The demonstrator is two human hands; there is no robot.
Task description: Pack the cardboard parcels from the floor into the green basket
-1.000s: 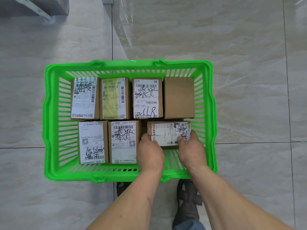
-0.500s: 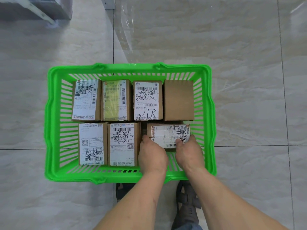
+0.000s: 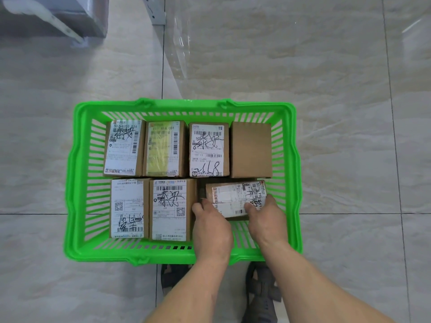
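The green basket (image 3: 70,206) stands on the tiled floor in front of me. Several cardboard parcels fill it: a far row with a plain brown box (image 3: 251,149) at its right end, and a near row with two labelled boxes (image 3: 169,209) at the left. A smaller labelled parcel (image 3: 233,197) lies crosswise in the near right corner. My left hand (image 3: 211,226) grips its left end and my right hand (image 3: 267,220) grips its right end, fingers curled over its near edge.
My sandalled feet (image 3: 261,290) stand just behind the basket's near rim. A grey cabinet base (image 3: 53,17) and a metal bracket (image 3: 155,10) sit at the far left. Bare tile lies to the right and left of the basket.
The basket sits lower in view as the camera tilted. Both hands stay on the small parcel, which has settled slightly deeper into the near right corner.
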